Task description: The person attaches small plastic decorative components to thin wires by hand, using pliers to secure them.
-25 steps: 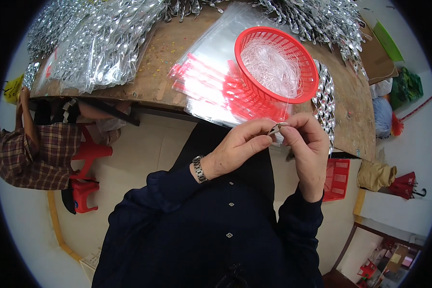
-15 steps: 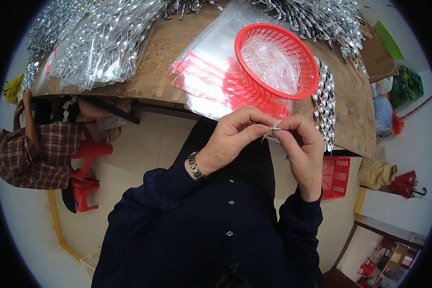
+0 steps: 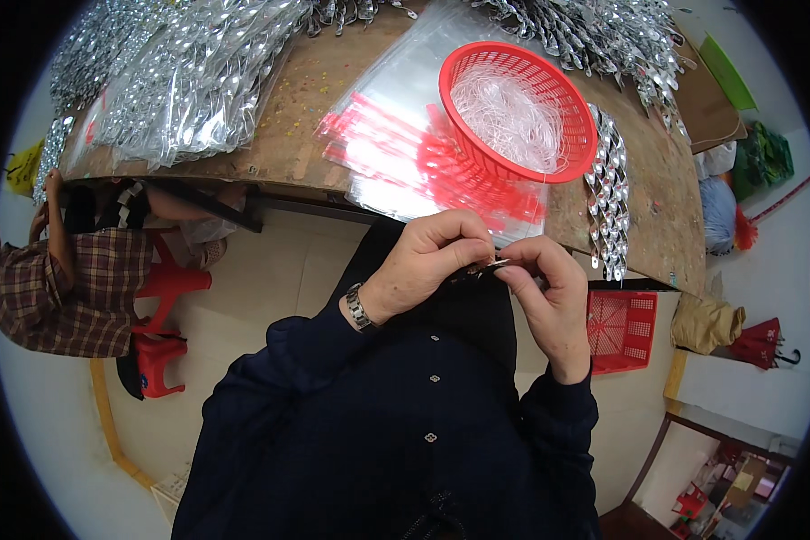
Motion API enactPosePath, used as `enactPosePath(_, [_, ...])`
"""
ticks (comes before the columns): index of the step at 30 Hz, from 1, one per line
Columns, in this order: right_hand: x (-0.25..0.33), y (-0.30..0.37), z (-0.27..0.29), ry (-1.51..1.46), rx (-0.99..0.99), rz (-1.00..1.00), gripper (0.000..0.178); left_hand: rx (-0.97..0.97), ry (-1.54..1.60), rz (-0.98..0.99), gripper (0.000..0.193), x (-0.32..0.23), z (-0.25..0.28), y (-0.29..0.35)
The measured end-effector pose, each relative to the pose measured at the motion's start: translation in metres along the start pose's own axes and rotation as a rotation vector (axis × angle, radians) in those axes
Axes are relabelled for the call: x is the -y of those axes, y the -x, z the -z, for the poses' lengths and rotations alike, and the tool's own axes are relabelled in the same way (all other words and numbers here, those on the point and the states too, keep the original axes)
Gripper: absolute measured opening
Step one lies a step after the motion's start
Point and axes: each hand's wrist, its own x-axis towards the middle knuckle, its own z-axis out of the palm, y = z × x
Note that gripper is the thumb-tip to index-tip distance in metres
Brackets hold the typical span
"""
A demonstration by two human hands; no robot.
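My left hand, with a metal-band watch on its wrist, pinches a small shiny piece between thumb and forefinger. My right hand pinches the same piece from the other side, so the fingertips almost meet. Much of it is covered by the fingers, and its exact kind is too small to make out. Just beyond the hands, a red plastic basket holds a tangle of fine clear threads. It stands on a stack of clear plastic bags with red ends. Silver twisted strands lie to the right of the basket.
Bagged silver strands cover the left of the wooden table, and more silver strands lie at the far right. A red crate is on the floor at right. At left, a person in a plaid shirt sits near red stools.
Both hands have come slightly down toward my body, with the small piece still pinched between them. The right hand has moved a little to the left. At far left, the other person's hands have shifted.
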Motion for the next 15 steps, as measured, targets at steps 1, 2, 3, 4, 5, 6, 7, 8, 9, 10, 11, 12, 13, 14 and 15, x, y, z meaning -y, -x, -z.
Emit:
enactPosePath(1, [0.002, 0.000, 0.001, -0.001, 0.000, 0.001, 0.009, -0.004, -0.011, -0.004, 0.007, -0.002, 0.000, 0.000])
enactPosePath(2, [0.004, 0.000, 0.003, 0.071, 0.031, 0.016, 0.011, -0.005, -0.012, -0.005, 0.007, -0.003, 0.001, 0.000])
enactPosePath(3, [0.006, 0.000, 0.005, 0.142, 0.061, 0.030, 0.012, -0.021, -0.022, -0.006, 0.007, -0.004, 0.002, 0.000])
enactPosePath(4, [0.008, 0.000, 0.008, 0.144, 0.060, 0.030, 0.012, -0.036, -0.031, -0.008, 0.008, -0.005, 0.004, -0.001])
enactPosePath(5, [0.010, -0.001, 0.011, 0.223, 0.091, 0.079, 0.012, -0.035, -0.030, -0.009, 0.008, -0.007, 0.005, -0.001])
enactPosePath(6, [0.011, -0.002, 0.014, 0.302, 0.121, 0.127, 0.013, -0.050, -0.016, -0.053, 0.007, -0.008, 0.006, -0.002])
enactPosePath(7, [0.013, -0.002, 0.018, 0.302, 0.121, 0.128, 0.013, -0.066, -0.004, -0.097, 0.007, -0.010, 0.008, -0.002])
enactPosePath(8, [0.014, -0.002, 0.022, 0.338, 0.122, 0.138, 0.012, -0.050, -0.015, -0.142, 0.007, -0.010, 0.012, -0.003])
enactPosePath(9, [0.016, -0.003, 0.027, 0.374, 0.123, 0.148, 0.012, -0.051, -0.015, -0.142, 0.007, -0.013, 0.014, -0.004])
enactPosePath(10, [0.020, -0.003, 0.034, 0.410, 0.148, 0.102, 0.010, -0.076, 0.014, -0.154, 0.008, -0.016, 0.015, -0.005])
enactPosePath(11, [0.022, -0.004, 0.040, 0.413, 0.147, 0.101, 0.010, -0.102, 0.043, -0.164, 0.008, -0.019, 0.016, -0.005])
enactPosePath(12, [0.023, -0.004, 0.045, 0.423, 0.126, 0.105, 0.010, -0.119, 0.039, -0.169, 0.009, -0.020, 0.019, -0.005])
enactPosePath(13, [0.024, -0.005, 0.049, 0.431, 0.106, 0.111, 0.010, -0.118, 0.040, -0.169, 0.009, -0.022, 0.020, -0.005])
enactPosePath(14, [0.024, -0.006, 0.052, 0.433, 0.077, 0.124, 0.010, -0.157, 0.066, -0.161, 0.010, -0.024, 0.021, -0.005])
enactPosePath(15, [0.025, -0.006, 0.056, 0.434, 0.078, 0.124, 0.010, -0.196, 0.093, -0.153, 0.011, -0.025, 0.022, -0.004])
